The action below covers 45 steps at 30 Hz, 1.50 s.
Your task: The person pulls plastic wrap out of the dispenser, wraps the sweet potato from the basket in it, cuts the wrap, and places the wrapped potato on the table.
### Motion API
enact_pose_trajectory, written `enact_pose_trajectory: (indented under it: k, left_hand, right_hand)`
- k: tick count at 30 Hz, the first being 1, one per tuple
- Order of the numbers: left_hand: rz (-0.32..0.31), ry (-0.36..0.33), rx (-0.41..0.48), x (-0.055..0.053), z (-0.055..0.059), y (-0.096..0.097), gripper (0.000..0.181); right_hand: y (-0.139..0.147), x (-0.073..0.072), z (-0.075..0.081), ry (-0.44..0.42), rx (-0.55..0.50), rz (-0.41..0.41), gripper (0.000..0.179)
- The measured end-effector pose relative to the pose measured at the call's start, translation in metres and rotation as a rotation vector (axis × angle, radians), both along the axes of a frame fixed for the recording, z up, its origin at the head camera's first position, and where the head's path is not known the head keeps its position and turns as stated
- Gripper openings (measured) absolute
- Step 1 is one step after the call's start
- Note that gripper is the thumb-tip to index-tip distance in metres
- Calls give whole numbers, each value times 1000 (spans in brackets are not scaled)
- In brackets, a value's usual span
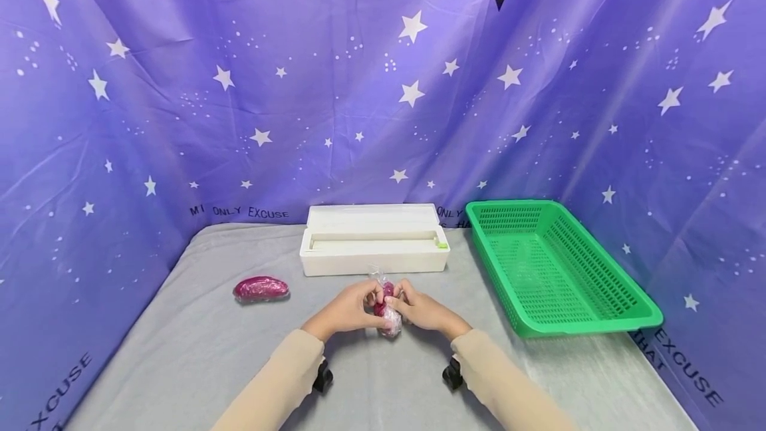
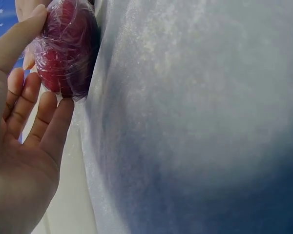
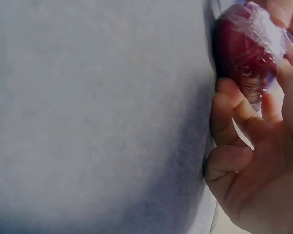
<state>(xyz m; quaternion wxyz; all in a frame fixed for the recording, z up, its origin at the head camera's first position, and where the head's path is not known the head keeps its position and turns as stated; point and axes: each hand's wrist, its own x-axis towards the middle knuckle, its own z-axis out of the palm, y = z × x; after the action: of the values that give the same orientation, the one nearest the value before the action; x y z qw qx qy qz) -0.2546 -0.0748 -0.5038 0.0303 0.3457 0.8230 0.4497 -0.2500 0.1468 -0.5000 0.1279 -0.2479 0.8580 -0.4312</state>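
Observation:
Between the two hands, low over the grey cloth, is a rounded purple-red vegetable in crinkled clear plastic film; its exact kind I cannot tell. My left hand holds it from the left. The left wrist view shows the thumb on the wrapped vegetable and fingertips at its end. From the right, my right hand grips it with bent fingers, the thumb lying across the film. Loose film sticks up at its far end. In the right wrist view, a twisted film end trails from the wrapped vegetable.
Another film-wrapped purple-red vegetable lies to the left. Behind the hands stands a long white box, lid raised, with a small green piece at its right end. A green perforated basket is at the right. A starry purple curtain surrounds the table.

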Motion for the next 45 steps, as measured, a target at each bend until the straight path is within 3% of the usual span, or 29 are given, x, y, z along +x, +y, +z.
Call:
enact_pose_trajectory:
  k: [9,14,19,23,30,36,45]
  left_hand:
    - [29,-144,70,-3,-4,2,28]
    - [32,-140,92,1,1,5,24]
    - [42,-141,92,-4,-10,4,18]
    - [93,-179,68,-5,-12,-2,15]
    - [225,-337,-19,-6,-5,-6,30]
    - [231,-395,-90,-13,2,3,34]
    - [251,-455,-24,-24,2,14,31]
  right_hand:
    - [-5,-1,-3,7,15,-26,23]
    - [-7,0,-4,32,33,-55,24]
    - [-7,0,-7,-22,10,-114,29]
    - [-7,1,-7,-74,21,-157,38]
    - [-6,3,-4,-127,50,-165,45]
    - [-7,5,-5,-113,39,-149,48]
    - [-7,7,-2,-107,38,-136,49]
